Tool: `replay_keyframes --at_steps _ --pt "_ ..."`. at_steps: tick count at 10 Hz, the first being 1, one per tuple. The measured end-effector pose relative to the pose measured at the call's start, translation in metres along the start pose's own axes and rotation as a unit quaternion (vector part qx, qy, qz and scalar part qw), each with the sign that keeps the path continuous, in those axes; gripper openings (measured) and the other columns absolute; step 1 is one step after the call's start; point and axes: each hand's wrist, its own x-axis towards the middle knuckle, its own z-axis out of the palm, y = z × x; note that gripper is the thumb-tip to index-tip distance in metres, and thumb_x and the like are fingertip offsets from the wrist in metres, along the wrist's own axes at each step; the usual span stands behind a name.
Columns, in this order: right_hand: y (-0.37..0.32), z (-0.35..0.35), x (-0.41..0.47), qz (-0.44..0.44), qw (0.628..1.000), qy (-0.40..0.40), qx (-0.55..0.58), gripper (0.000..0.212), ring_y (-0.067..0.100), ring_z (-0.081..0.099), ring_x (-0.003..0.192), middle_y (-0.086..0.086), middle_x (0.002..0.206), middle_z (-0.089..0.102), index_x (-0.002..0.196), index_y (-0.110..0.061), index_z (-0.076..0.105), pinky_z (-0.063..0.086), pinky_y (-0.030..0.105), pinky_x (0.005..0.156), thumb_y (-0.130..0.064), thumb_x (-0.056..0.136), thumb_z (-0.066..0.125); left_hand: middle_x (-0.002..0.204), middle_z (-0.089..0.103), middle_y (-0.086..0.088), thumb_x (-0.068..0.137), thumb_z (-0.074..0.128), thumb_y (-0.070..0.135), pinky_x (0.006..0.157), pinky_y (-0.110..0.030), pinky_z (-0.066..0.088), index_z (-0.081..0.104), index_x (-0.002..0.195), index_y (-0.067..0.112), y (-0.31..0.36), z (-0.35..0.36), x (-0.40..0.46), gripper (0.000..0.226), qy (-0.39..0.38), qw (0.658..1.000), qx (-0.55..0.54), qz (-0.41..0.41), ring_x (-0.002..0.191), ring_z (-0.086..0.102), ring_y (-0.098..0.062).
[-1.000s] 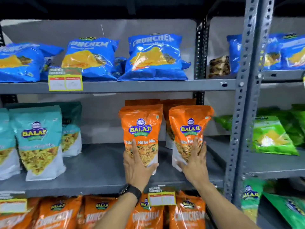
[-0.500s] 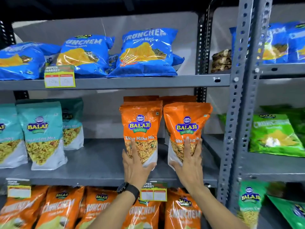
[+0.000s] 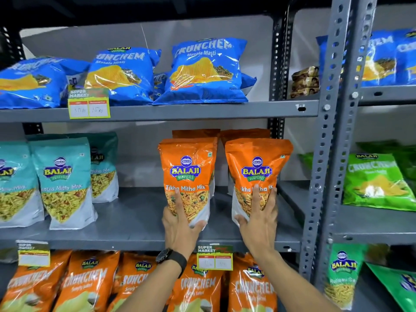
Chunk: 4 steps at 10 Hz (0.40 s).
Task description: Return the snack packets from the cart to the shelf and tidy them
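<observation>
Head view: left hand [image 3: 180, 226] cups the base of one orange packet [image 3: 188, 176], right hand [image 3: 258, 219] the other packet [image 3: 256, 176] — fingers spread and wrapped around each, likely to steady them side by side on the middle shelf [image 3: 126, 221]. Both stand upright — long axis vertical, labels facing out.

Orange Tikha Mitha Mix pouches [image 3: 188, 176]: glossy plastic film, smooth, with a clear window panel and light glare. Blue Crunchem bags [image 3: 207, 70]: shiny crinkled plastic, strong highlights. Teal Khatta Mitha Mix pouches [image 3: 63, 176]: satin plastic, softer sheen. Green Crunchem bag [image 3: 376, 181]: glossy film. Shelf [image 3: 135, 217]: grey painted metal, matt, smooth; perforated upright [image 3: 324, 154] likewise. Price tag [image 3: 215, 257]: printed paper in a shiny sleeve. Wristwatch [image 3: 172, 258]: matt black strap.
</observation>
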Motion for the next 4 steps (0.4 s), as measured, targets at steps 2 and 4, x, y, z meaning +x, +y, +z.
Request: replay_keyframes --at_steps 2,4 --pt "-0.003 -0.006 0.002 -0.002 0.999 -0.036 -0.001 0.128 0.051 0.019 0.156 0.015 0.174 -0.014 0.159 -0.046 -0.025 0.041 0.070 0.114 -0.052 0.084 0.079 0.155 0.024 -0.017 0.077 0.071 0.065 0.104 -0.052 0.050 -0.030 0.156 0.045 0.003 -0.004 -0.001 0.130 -0.030 1.000 0.004 -0.002 0.141 0.039 -0.042" --pt "-0.030 -0.037 0.000 -0.068 0.997 0.046 0.005 0.112 0.045 -0.006 0.163 0.016 0.176 -0.017 0.167 -0.033 -0.010 0.015 0.074 0.124 -0.080 0.086 0.050 0.175 -0.005 -0.013 0.080 0.054 0.080 0.125 -0.058 0.028 -0.028 0.156 0.045 -0.001 -0.046 0.010 0.118 0.012 0.998 -0.029 0.047 0.162 0.004 -0.039"
